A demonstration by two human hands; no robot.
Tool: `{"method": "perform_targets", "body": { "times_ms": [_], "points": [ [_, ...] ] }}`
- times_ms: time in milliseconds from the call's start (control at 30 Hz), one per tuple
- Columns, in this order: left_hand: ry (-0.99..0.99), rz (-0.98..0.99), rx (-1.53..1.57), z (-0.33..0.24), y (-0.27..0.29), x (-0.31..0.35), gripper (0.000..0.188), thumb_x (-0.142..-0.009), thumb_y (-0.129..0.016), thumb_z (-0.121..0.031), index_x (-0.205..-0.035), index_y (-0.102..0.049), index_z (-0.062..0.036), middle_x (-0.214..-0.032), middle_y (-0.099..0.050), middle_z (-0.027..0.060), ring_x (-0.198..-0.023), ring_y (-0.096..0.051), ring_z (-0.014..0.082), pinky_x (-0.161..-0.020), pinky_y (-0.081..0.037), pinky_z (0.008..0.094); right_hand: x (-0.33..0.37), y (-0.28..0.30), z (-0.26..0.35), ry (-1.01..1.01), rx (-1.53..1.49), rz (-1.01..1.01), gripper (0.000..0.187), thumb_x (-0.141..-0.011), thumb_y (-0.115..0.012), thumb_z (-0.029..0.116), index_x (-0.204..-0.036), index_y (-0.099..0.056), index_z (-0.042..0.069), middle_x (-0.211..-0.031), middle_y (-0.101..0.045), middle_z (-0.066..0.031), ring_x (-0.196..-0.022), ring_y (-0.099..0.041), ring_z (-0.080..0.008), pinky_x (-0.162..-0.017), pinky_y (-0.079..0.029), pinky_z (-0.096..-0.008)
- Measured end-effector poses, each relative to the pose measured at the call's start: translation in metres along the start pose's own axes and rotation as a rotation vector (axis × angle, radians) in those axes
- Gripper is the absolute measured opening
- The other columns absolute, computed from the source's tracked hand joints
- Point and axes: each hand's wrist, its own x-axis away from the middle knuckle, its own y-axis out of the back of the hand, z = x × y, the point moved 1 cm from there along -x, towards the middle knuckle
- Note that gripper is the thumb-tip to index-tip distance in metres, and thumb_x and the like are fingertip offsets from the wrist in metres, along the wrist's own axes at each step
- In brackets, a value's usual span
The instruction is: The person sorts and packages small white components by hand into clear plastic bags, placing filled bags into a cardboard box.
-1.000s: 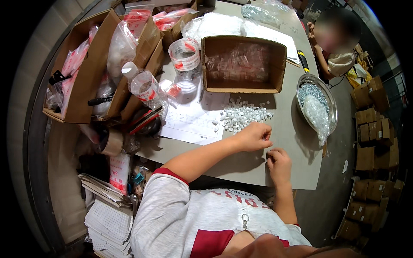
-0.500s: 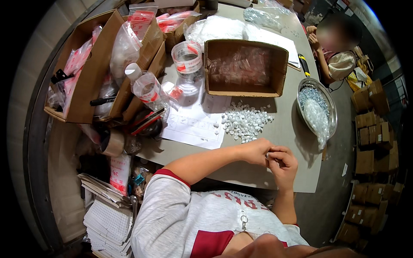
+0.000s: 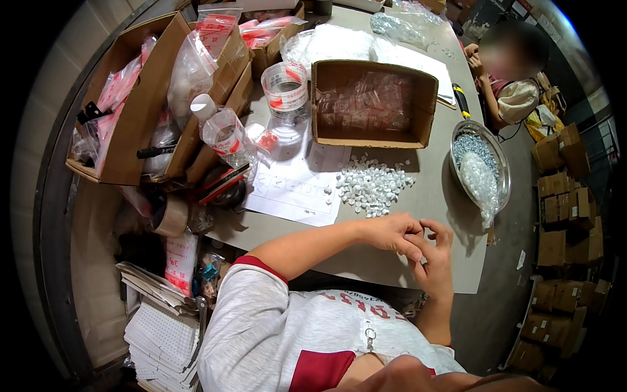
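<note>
Over the near edge of the table my left hand (image 3: 392, 234) and my right hand (image 3: 434, 256) meet with their fingertips close together. The fingers of both are bent and closed in pinches. Whatever is between them is too small or hidden to make out. Just beyond my left hand lies a loose pile of small white round plastic pieces (image 3: 372, 186). Behind the pile a cardboard box (image 3: 370, 136) lies open toward me, with many small clear bags (image 3: 366, 104) inside.
To the right stands a metal bowl (image 3: 507, 171) of small metal parts with a clear plastic bag (image 3: 480, 183) on top. Left are a plastic bottle (image 3: 225, 134), tape rolls (image 3: 285, 88), a printed sheet (image 3: 294, 196) and cardboard boxes (image 3: 157, 98). Another person (image 3: 516, 72) sits at the far right.
My left thumb has stretched toward my right hand, and the right fingers have shifted and loosened slightly. A white speck seen between the fingertips earlier is no longer visible.
</note>
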Motion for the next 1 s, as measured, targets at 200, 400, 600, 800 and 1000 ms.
{"method": "perform_targets", "body": {
  "times_ms": [200,400,600,800,1000],
  "points": [
    [-0.136,-0.087,-0.110,-0.002,-0.004,-0.001,0.037,-0.072,-0.074,-0.032,-0.080,-0.057,-0.0003,-0.073,-0.056,0.0025,-0.069,-0.051,0.0094,-0.055,-0.039,0.0236,0.004,-0.008,-0.008,0.064,0.050,-0.105,0.015,-0.069,-0.063,0.007,-0.083,-0.063,0.005,-0.114,-0.048,-0.0118,-0.103,-0.043,-0.0306,-0.085,-0.038,-0.0393],
    [-0.291,-0.355,-0.343,-0.010,0.000,0.001,0.034,-0.077,-0.068,-0.030,-0.090,-0.057,-0.0006,-0.087,-0.060,0.0091,-0.081,-0.057,0.0181,-0.065,-0.045,0.0292,0.004,0.000,-0.011,-0.018,-0.029,-0.277,0.007,-0.074,-0.062,-0.001,-0.080,-0.059,0.001,-0.093,-0.058,-0.0134,-0.080,-0.056,-0.0267,-0.068,-0.046,-0.0335],
    [-0.388,-0.327,-0.537,-0.006,0.005,-0.001,0.016,-0.082,-0.060,-0.017,-0.086,-0.057,-0.0019,-0.084,-0.059,0.0114,-0.078,-0.058,0.0258,-0.065,-0.045,0.0335,0.010,0.000,-0.020,-0.131,-0.133,-0.297,0.009,-0.075,-0.063,0.000,-0.082,-0.058,-0.001,-0.076,-0.060,-0.0114,-0.064,-0.056,-0.0215,-0.059,-0.046,-0.0292],
    [-0.512,-0.397,-0.762,-0.003,-0.003,-0.003,0.011,-0.082,-0.057,-0.012,-0.082,-0.052,-0.0025,-0.078,-0.054,0.0110,-0.074,-0.053,0.0305,-0.066,-0.042,0.0379,0.005,-0.002,-0.018,-0.152,-0.087,-0.227,0.009,-0.075,-0.062,-0.002,-0.082,-0.057,0.000,-0.073,-0.055,-0.0106,-0.060,-0.053,-0.0205,-0.055,-0.044,-0.0283],
    [-0.537,-0.416,-0.870,-0.001,-0.008,-0.004,0.012,-0.080,-0.059,-0.012,-0.082,-0.050,-0.0039,-0.078,-0.052,0.0104,-0.076,-0.051,0.0307,-0.066,-0.040,0.0381,0.007,-0.001,-0.020,-0.169,-0.114,-0.199,0.008,-0.074,-0.063,-0.001,-0.080,-0.058,-0.001,-0.071,-0.051,-0.0094,-0.056,-0.049,-0.0192,-0.051,-0.039,-0.0288]
  ]
}}
